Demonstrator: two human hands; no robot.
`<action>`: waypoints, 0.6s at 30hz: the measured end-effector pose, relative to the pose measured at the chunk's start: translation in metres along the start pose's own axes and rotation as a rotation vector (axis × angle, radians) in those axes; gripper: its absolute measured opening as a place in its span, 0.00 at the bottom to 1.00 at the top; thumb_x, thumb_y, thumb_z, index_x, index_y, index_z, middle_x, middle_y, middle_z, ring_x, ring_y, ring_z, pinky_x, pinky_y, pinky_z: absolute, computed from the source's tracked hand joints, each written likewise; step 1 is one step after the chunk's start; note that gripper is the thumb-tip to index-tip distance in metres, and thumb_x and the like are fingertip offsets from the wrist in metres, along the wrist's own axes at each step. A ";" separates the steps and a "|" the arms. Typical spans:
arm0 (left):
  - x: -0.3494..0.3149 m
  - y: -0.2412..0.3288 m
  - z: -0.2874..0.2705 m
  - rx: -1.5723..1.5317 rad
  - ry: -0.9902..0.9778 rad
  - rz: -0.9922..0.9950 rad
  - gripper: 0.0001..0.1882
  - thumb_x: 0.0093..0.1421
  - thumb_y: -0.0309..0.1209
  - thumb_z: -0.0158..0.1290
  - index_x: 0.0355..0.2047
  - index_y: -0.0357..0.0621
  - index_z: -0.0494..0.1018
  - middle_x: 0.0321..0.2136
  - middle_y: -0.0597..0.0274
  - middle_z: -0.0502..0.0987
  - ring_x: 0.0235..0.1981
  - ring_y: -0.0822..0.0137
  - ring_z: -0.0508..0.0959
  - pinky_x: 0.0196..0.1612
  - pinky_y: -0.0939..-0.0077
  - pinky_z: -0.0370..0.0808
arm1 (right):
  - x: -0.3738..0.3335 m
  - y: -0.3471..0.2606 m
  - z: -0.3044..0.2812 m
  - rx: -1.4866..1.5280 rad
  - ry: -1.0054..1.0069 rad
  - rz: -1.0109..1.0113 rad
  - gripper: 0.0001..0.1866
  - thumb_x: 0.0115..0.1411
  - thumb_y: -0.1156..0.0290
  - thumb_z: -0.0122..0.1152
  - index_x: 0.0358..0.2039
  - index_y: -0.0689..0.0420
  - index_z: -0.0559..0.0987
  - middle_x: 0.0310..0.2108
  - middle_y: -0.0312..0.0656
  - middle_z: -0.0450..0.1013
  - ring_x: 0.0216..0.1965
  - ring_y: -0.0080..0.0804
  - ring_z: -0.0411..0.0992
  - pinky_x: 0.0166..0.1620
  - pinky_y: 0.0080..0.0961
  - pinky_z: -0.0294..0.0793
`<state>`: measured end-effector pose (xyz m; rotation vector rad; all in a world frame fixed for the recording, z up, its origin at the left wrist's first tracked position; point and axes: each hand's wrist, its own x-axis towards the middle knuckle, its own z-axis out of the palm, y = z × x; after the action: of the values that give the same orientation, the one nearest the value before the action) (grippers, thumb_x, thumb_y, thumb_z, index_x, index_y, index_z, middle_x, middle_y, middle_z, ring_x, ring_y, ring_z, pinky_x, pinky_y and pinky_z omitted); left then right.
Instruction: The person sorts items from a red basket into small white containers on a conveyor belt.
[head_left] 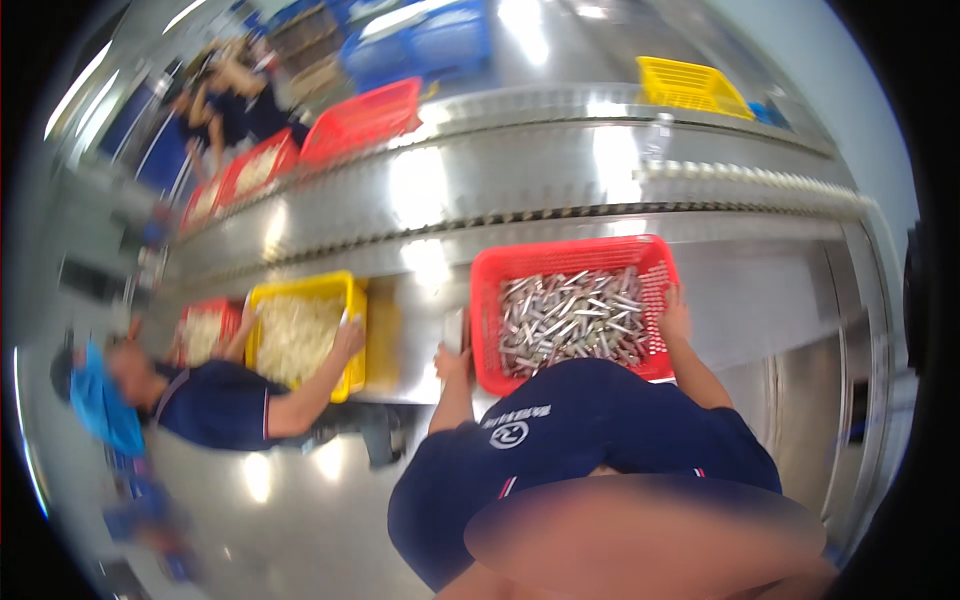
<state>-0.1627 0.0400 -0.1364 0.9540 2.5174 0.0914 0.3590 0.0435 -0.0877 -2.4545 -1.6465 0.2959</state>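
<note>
In front of me a red plastic basket (487, 275) stands on the metal bench. It is filled with many small, slim, silvery pieces (575, 315). My right hand (675, 318) lies at the basket's right wall, its fingers gripping near the rim. Just outside the left wall, my left hand (452, 362) is closed at the lower end of a pale, narrow, upright object (455, 328), whose kind I cannot make out.
A co-worker (215, 400) on my left has both hands at a yellow basket (352, 370) of pale pieces. Beyond the bench runs a conveyor (500, 180) with a chain edge. Across it stand a red basket (365, 122) and a yellow basket (690, 88).
</note>
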 end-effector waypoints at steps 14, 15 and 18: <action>-0.026 -0.009 0.012 0.045 -0.039 -0.046 0.42 0.41 0.43 0.65 0.56 0.52 0.59 0.49 0.50 0.67 0.53 0.52 0.68 0.54 0.55 0.66 | -0.011 0.003 -0.008 -0.143 0.053 -0.078 0.41 0.49 0.72 0.57 0.64 0.50 0.54 0.67 0.40 0.47 0.46 0.51 0.68 0.48 0.39 0.72; -0.024 -0.013 0.010 0.041 -0.059 -0.051 0.43 0.41 0.43 0.65 0.57 0.52 0.58 0.49 0.50 0.67 0.53 0.52 0.68 0.54 0.55 0.66 | -0.010 -0.001 -0.009 -0.134 0.042 -0.076 0.41 0.49 0.72 0.57 0.64 0.50 0.54 0.67 0.40 0.47 0.46 0.51 0.68 0.48 0.40 0.72; -0.022 -0.021 0.005 0.046 -0.065 -0.009 0.46 0.41 0.42 0.65 0.59 0.50 0.55 0.48 0.49 0.68 0.52 0.52 0.69 0.53 0.57 0.67 | -0.007 -0.009 -0.010 -0.138 0.031 -0.081 0.40 0.50 0.71 0.56 0.64 0.50 0.54 0.67 0.40 0.48 0.46 0.51 0.68 0.47 0.40 0.73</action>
<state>-0.1590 0.0100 -0.1367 0.9478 2.4742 -0.0002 0.3508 0.0399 -0.0753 -2.4671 -1.8038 0.1373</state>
